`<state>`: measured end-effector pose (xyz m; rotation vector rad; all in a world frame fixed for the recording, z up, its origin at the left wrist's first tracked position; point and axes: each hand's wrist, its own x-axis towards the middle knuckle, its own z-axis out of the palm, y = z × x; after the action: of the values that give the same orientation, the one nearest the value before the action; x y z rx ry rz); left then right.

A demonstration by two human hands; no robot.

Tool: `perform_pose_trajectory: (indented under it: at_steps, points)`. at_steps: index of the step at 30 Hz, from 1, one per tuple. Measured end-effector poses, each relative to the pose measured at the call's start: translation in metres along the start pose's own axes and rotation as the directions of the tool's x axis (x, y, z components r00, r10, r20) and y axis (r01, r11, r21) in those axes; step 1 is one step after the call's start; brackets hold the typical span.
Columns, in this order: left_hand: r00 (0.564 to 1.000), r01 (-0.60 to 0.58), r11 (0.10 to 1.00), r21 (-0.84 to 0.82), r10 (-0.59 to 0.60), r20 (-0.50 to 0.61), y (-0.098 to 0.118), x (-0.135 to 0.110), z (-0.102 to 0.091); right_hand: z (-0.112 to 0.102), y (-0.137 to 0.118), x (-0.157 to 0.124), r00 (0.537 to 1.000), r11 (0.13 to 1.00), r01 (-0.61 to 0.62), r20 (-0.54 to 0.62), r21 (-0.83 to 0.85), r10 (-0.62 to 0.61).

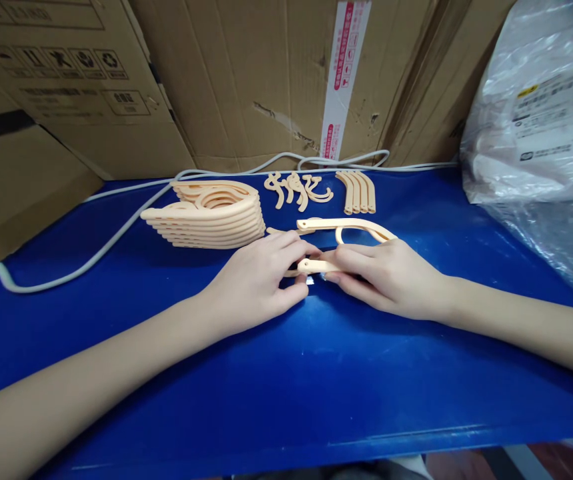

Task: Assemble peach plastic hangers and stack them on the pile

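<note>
My left hand [261,280] and my right hand [386,277] meet at the middle of the blue table [286,387], both pinched on a peach plastic hanger piece [346,230] that lies flat between them. Its curved arm stretches behind my right hand. A small white bit [310,281] lies under my fingertips. A stack of peach hanger bodies [209,213] stands just behind my left hand.
Several small peach hooks [297,189] and a row of curved peach bars [357,191] lie near the back edge. A grey cable [91,257] runs along the back and left. Cardboard boxes [246,80] wall off the rear; a plastic bag [541,113] sits at the right.
</note>
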<state>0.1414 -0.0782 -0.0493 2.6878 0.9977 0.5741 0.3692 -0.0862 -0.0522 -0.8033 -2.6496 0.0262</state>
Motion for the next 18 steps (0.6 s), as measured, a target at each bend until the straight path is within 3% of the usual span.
perform_pose_trajectory:
  at_steps: [6,14,18]
  points:
    - [1.0,0.002,0.996,0.088,-0.002,-0.002,0.0052,-0.0013,-0.0007,-0.0017,-0.0009,-0.0002,0.998,0.998,0.055,-0.035,-0.024,-0.056]
    - [0.989,-0.102,0.906,0.411,0.136,-0.055,0.004,-0.0014,-0.0001,-0.0038,-0.0013,-0.0009,0.989,0.998,0.036,-0.138,-0.047,-0.043]
    - [0.994,-0.056,0.91,0.411,0.088,-0.059,0.0034,-0.0014,0.0023,-0.0033,-0.0016,-0.0003,0.986,0.998,0.014,-0.162,-0.068,-0.025]
